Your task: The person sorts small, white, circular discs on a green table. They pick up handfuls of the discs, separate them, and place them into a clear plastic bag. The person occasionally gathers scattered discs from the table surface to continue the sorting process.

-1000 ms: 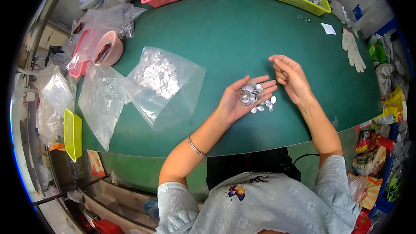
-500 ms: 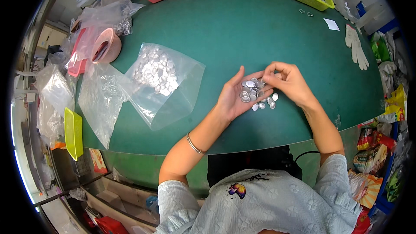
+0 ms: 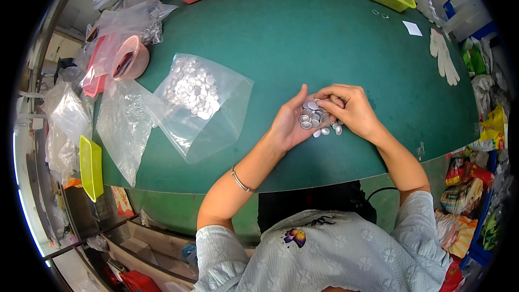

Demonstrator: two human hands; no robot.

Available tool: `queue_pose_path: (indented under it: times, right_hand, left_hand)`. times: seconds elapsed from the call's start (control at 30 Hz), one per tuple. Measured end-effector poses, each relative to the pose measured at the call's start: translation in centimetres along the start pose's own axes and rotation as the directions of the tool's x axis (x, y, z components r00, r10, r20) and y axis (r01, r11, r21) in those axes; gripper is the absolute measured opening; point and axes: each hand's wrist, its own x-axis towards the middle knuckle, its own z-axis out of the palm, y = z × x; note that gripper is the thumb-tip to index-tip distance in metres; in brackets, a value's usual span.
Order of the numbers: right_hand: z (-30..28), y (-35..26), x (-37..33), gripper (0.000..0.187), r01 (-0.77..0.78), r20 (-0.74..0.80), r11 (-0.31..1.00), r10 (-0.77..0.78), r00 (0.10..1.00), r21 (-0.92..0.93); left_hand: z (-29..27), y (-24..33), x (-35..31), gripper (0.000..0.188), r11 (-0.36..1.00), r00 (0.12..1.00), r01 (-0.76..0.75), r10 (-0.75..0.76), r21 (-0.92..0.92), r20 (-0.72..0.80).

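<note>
Silver caps (image 3: 313, 119) lie heaped in my cupped left hand (image 3: 289, 124) above the green table (image 3: 303, 38); my right hand (image 3: 351, 111) pinches among them. I judge a tilt could spill them toward the near edge.

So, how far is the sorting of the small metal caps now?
Done: one clear bag on the green table already holds a heap of silver caps. In hand: the left hand cups a small pile of caps, and the right hand picks among them; a few lie on the table by the palm. Left: those caps, and a second clear bag lying flat, apparently empty.
</note>
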Motion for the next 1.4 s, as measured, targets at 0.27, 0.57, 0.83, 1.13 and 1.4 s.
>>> queue_pose_path:
  times: [0.27,0.57,0.83,1.13,1.4]
  right_hand:
    - [-1.9,0.3,0.5,0.014,-0.185,0.063,0.907,0.174,0.983,0.379]
    - [-1.4,1.0,0.6,0.015,0.085,-0.049,0.995,-0.082,0.995,0.052]
    - [-1.7,-0.1,0.3,0.011,0.235,-0.023,0.899,-0.262,0.965,-0.370]
    - [-3.4,1.1,1.2,0.019,-0.222,0.221,0.578,0.074,0.973,0.785]
    - [-2.5,0.8,1.1,0.021,-0.161,-0.008,0.939,0.171,0.985,0.303]
  left_hand:
    - [-0.2,-0.1,0.4,0.059,0.998,0.997,0.006,0.000,-0.067,0.077]
    - [-0.4,0.0,0.4,0.056,0.997,0.999,-0.034,0.036,-0.075,0.030]
    - [-0.6,0.3,0.4,0.054,0.993,0.993,-0.065,0.074,-0.103,0.090]
    - [0.1,0.6,0.2,0.052,0.981,0.980,-0.146,0.162,-0.130,0.120]
    - [-0.2,0.6,0.2,0.049,0.973,0.976,-0.183,0.197,-0.139,0.090]
